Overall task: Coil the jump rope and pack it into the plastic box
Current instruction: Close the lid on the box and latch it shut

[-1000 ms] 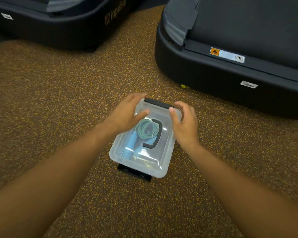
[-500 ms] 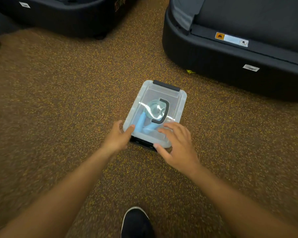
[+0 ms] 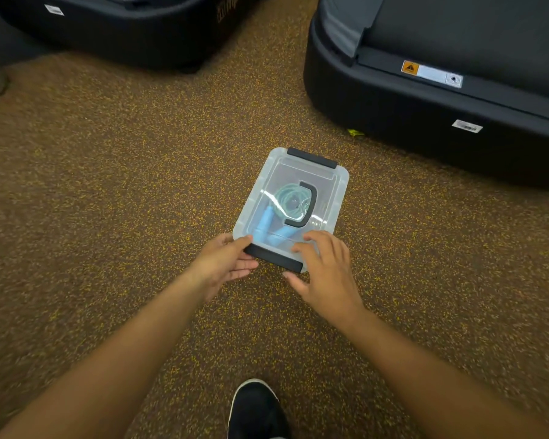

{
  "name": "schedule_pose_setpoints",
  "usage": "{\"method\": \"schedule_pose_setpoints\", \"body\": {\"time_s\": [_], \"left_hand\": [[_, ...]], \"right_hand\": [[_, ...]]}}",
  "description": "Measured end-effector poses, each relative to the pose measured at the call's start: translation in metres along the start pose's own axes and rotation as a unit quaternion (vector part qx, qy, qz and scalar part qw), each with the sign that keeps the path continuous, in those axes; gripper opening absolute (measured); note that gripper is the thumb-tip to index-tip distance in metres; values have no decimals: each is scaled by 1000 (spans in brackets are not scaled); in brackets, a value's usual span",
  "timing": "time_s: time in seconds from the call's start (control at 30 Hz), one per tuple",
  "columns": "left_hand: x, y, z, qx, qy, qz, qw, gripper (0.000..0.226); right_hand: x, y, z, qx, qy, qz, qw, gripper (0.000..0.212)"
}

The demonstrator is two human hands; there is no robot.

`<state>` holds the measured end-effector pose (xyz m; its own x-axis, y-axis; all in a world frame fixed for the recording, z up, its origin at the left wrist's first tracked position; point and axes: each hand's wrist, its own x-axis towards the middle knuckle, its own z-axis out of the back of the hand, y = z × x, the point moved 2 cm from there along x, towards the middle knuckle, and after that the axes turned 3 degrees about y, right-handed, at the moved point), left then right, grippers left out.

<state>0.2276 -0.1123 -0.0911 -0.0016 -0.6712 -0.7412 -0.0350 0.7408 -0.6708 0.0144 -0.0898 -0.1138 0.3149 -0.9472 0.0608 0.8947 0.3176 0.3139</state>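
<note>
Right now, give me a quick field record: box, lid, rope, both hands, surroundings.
box: clear plastic box on speckled floor
lid: on, near latch under the hands
rope: jump rope coiled inside, blue handles toward the person
left hand: at near-left corner, thumb on lid
right hand: fingers spread on lid's near edge
surroundings: black treadmill base beyond the box, shoe below

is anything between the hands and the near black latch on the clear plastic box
Nothing visible. The left hand touches the near black latch of the clear plastic box; the right hand rests on the lid beside it.
</note>
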Motion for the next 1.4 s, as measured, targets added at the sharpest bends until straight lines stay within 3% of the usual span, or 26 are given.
{"method": "schedule_pose_setpoints", "body": {"time_s": [0.1,0.23,0.33,0.43,0.47,0.53,0.67,0.87,1.3,1.4], "left_hand": [[-5,-2,0,118,-19,-76,990,63],[-8,-3,5,379,-46,-229,895,106],[-6,-1,11,531,-73,-264,802,95],[-1,-8,18,632,-130,-319,694,68],[0,-12,19,643,-125,-339,675,61],[2,-19,22,642,-83,-361,671,49],[9,-26,25,608,-17,-352,711,37],[13,-32,27,572,44,-352,739,32],[16,-45,28,611,75,-335,713,29],[13,-41,29,619,67,-333,708,46]], "right_hand": [[1,-2,0,24,-3,-26,999,49],[0,-2,1,57,-21,-45,997,60],[-1,0,1,69,-28,-52,996,66],[-2,1,-1,94,-31,-58,993,51],[-3,1,-2,104,-28,-62,992,46],[-3,1,-3,118,-22,-69,990,41],[-3,2,-1,126,-10,-78,989,39],[-3,5,0,134,-16,-90,987,40],[0,13,-6,132,-38,-101,985,37],[3,15,0,105,-20,-93,990,42]]}}
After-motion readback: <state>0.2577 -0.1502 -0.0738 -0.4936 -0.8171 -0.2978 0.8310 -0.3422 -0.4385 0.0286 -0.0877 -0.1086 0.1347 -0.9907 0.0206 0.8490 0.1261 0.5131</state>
